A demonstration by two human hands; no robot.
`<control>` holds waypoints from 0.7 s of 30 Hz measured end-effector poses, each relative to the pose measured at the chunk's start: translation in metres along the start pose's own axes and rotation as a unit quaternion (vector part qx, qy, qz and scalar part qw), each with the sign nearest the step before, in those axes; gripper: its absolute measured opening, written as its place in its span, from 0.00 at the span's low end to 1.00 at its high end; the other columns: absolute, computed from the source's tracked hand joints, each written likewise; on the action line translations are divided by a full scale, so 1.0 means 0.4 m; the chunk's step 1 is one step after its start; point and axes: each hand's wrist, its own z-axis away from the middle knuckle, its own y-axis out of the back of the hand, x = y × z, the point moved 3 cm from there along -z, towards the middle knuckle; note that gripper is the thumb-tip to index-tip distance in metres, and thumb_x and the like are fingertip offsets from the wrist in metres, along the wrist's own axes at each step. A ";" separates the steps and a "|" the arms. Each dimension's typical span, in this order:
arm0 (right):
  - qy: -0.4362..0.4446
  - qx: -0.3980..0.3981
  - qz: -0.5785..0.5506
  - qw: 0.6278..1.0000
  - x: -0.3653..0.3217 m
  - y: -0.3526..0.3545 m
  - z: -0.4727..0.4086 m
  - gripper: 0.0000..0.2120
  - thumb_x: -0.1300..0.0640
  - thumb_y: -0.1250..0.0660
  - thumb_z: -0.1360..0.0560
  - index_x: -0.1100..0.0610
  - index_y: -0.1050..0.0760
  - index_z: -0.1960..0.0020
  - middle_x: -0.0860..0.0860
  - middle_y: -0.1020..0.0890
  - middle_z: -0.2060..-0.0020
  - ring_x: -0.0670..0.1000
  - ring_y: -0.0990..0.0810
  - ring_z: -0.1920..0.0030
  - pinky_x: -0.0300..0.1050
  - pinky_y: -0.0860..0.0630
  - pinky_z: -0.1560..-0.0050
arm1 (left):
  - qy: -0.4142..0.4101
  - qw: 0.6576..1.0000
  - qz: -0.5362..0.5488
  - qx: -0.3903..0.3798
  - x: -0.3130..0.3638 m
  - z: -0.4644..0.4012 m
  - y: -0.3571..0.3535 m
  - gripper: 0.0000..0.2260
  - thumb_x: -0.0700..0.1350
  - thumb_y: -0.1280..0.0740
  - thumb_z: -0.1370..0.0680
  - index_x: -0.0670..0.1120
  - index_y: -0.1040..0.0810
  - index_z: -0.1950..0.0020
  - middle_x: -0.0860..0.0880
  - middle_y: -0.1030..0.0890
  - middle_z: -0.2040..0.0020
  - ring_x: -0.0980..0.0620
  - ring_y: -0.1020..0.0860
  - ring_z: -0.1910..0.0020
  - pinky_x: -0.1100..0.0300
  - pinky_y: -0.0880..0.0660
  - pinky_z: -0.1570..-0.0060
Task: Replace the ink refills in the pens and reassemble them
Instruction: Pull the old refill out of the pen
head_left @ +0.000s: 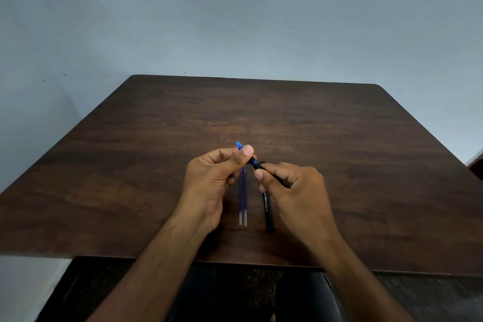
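Observation:
Both my hands hold one pen above the middle of the table. My left hand pinches its blue tip end between thumb and fingers, with the point sticking out past the thumb. My right hand grips the dark barrel end. Two blue ink refills lie side by side on the wood, below and between my hands. A second dark pen with white lettering lies on the table to the right of the refills, partly hidden under my right hand.
The dark brown wooden table stands against a pale blue-grey wall. Its near edge runs just in front of my forearms, with my lap below it.

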 end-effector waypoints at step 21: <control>-0.017 0.025 -0.047 0.998 0.016 -0.002 0.005 0.07 0.51 0.27 0.25 0.47 0.15 0.47 0.36 0.16 0.66 0.37 0.19 0.67 0.32 0.25 0.63 | -0.020 1.000 -0.022 -0.003 0.012 0.000 0.004 0.16 0.54 0.20 0.38 0.44 0.17 0.59 0.49 0.24 0.67 0.53 0.31 0.66 0.59 0.30 0.62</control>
